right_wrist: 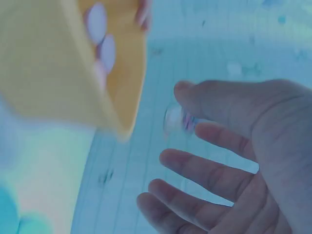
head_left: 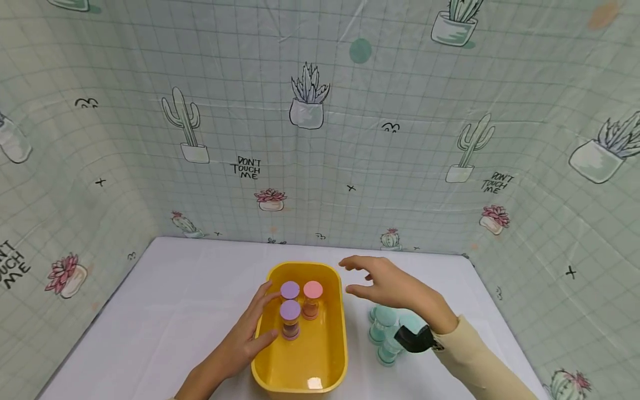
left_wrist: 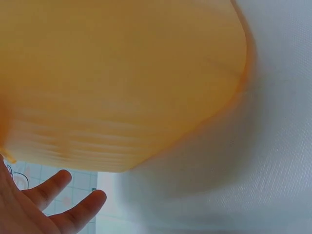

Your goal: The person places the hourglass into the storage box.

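A yellow plastic tub point(head_left: 300, 372) stands on the table, holding two small purple-lidded jars point(head_left: 290, 311) and a pink-lidded one point(head_left: 313, 290), all upright with clear, brownish-looking bodies. My left hand point(head_left: 245, 339) is at the tub's left rim, fingers extended over the edge beside the purple lids and gripping none of them. From the left wrist view, its fingers point(left_wrist: 80, 212) are spread near the tub's outer wall point(left_wrist: 122, 87). To the right of the tub, my right hand point(head_left: 387, 282) is in the air, fingers loosely bent, holding nothing; the right wrist view shows its fingers point(right_wrist: 200, 168) apart.
Several teal jars point(head_left: 385, 318) stand clustered right of the tub, partly hidden by my right forearm and a black wrist strap point(head_left: 415, 339). A white cloth point(head_left: 200, 289) covers the table. Cactus-print curtains point(head_left: 330, 155) enclose the back and sides.
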`<state>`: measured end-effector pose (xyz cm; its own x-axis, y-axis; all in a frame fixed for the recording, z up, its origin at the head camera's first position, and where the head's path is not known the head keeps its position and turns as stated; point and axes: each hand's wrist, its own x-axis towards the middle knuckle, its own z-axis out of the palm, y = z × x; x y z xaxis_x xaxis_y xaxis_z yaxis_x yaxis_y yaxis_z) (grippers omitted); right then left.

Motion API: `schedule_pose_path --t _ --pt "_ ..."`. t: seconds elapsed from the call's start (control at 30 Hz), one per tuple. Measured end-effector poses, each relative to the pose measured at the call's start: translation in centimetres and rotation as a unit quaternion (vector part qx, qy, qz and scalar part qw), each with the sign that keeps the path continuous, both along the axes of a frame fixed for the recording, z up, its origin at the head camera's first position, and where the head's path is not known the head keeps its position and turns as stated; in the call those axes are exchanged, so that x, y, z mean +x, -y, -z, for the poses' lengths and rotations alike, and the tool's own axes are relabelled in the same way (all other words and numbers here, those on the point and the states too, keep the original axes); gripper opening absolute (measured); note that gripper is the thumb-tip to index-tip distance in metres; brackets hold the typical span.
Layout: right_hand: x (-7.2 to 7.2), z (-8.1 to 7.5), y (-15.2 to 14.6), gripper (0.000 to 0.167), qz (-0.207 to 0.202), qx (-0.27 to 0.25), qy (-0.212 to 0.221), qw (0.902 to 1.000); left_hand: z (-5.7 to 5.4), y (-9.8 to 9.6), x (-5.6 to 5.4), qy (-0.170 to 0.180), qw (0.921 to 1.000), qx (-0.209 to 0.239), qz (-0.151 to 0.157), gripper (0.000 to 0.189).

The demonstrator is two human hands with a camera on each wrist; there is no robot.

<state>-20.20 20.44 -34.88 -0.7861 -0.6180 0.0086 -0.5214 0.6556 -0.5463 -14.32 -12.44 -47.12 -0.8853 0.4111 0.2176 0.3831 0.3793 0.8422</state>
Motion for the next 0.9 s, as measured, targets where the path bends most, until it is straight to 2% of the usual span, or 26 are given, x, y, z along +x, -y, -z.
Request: schedule_pose_path --t 0.13,0.37,0.57,0.9 --pt "-0.4 0.8 -3.5 0.056 0.03 0.013 0.017 0.9993 0.0 0.2 0.0 0.005 1.0 0.0 -0.001 0.061" --pt "-1.6 3.4 -7.3 0.06 0.04 0.03 0.078 0.9957 0.1 0.2 0.0 0.012 0.9997 -0.019 -0.004 0.063" --pt "-2.2 4.9 -8.4 0.063 0.03 0.017 0.121 0.992 -0.2 0.3 0.2 0.016 0.9996 -0.023 -0.01 0.064" --pt "-2.9 6.7 -8.8 0.062 0.002 0.002 0.159 0.9872 0.1 0.3 0.0 0.003 0.9997 -0.023 -0.008 0.058"
